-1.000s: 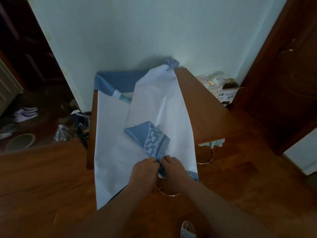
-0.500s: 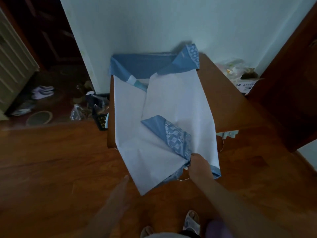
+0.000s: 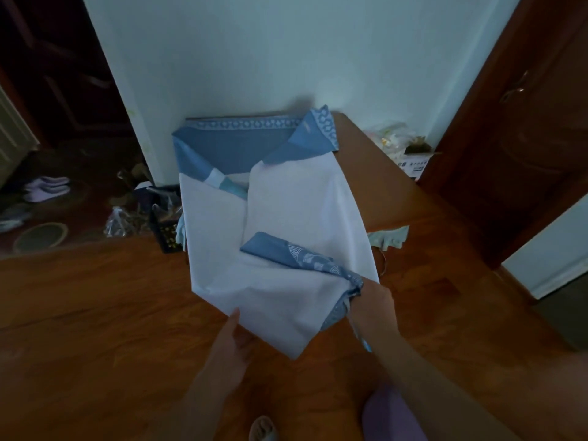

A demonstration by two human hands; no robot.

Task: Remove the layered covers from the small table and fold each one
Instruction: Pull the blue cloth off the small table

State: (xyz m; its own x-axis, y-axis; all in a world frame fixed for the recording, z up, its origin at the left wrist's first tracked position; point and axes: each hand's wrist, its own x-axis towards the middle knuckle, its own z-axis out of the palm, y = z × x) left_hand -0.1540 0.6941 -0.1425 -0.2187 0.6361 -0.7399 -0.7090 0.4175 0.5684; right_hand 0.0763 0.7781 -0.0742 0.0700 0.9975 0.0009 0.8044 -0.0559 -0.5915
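1. A dim room with a pale wall (image 3: 286, 52), a dark wooden door (image 3: 534, 122) on the right and a reddish wooden floor (image 3: 95, 313). A small brown wooden table (image 3: 388, 186) stands against the wall, its right part bare.

2. Over the table's left part lies the thin cover, white on its underside and blue with a pale patterned border (image 3: 286, 218). Its back edge is flipped over near the wall, showing the blue face; the front hangs past the table's near edge towards the person.

3. The right hand (image 3: 370, 302) has its fingers curled around a bunched blue corner at the cover's near right edge, gripping it firmly.

4. The left hand (image 3: 229, 342) reaches up with fingers fairly straight, the tips touching the lower left edge of the hanging white part. Whether it already pinches the cloth, I cannot tell.

5. The cover looks light, soft and limp: it creases sharply and sags wherever it is unsupported, so I would guess it will slide off easily but will not keep a shape.

6. Best held at corners or along the hem, one in each hand, pulled taut before folding.

7. A pale green frilled edge (image 3: 389, 240) peeks from under the table's near right side, perhaps another layer.

8. Slippers (image 3: 47, 187) and clutter lie on the left.
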